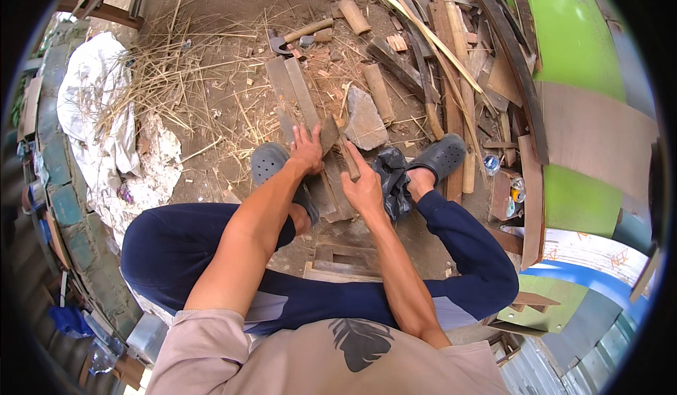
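Observation:
My left hand (307, 152) lies flat with fingers spread on two narrow wooden boards (303, 93) side by side on the dirt ground. My right hand (364, 187) is wrapped round the wooden handle of a chopping knife (329, 134). Its broad, dark blade reaches the boards' right edge, close beside my left fingertips; whether it touches the wood I cannot tell. The boards run back between my feet, and my left foot in a dark clog (269, 162) is against their left side. A flat grey stone (367, 119) lies just right of the blade.
Beyond the boards lies a hammer (305, 32) with a wooden handle. Cut bamboo pieces (354, 16) and long planks (451, 78) pile up at the right. Dry straw (190, 78) and a white sack (95, 102) are at the left. A black plastic bag (392, 183) sits by my right clog (441, 159).

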`<state>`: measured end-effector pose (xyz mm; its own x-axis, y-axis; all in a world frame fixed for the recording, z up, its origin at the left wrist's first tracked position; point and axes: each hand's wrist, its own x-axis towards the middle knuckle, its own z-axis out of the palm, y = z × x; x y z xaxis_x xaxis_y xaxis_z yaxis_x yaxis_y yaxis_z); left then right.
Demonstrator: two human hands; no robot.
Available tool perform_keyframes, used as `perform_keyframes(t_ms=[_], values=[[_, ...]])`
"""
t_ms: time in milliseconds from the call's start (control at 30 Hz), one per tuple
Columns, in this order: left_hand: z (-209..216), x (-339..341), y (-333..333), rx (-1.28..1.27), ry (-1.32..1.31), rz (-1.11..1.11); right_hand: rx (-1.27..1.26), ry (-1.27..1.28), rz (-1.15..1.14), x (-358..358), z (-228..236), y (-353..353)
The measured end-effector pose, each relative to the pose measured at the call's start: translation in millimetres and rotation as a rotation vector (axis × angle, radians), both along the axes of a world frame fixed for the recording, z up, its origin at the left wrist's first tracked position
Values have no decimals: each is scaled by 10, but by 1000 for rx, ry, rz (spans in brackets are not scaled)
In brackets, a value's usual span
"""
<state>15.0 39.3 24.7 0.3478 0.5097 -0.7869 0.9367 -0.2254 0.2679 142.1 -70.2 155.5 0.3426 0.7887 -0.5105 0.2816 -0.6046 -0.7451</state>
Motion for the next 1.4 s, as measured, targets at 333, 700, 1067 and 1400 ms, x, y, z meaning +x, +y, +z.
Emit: perform_keyframes(t_ms=[333, 700, 1067, 1400], values=[[-171, -84, -149, 13, -40, -63, 98, -4, -12, -33, -104, -110], [-69, -47, -25, 46, -27, -35, 57, 70, -90, -172, 823, -1161], [-150, -115, -247, 184, 63, -80, 25, -5, -39, -99, 1258, -1164], [-98, -96, -203, 167, -16, -125, -108, -89, 32, -80, 56, -252]])
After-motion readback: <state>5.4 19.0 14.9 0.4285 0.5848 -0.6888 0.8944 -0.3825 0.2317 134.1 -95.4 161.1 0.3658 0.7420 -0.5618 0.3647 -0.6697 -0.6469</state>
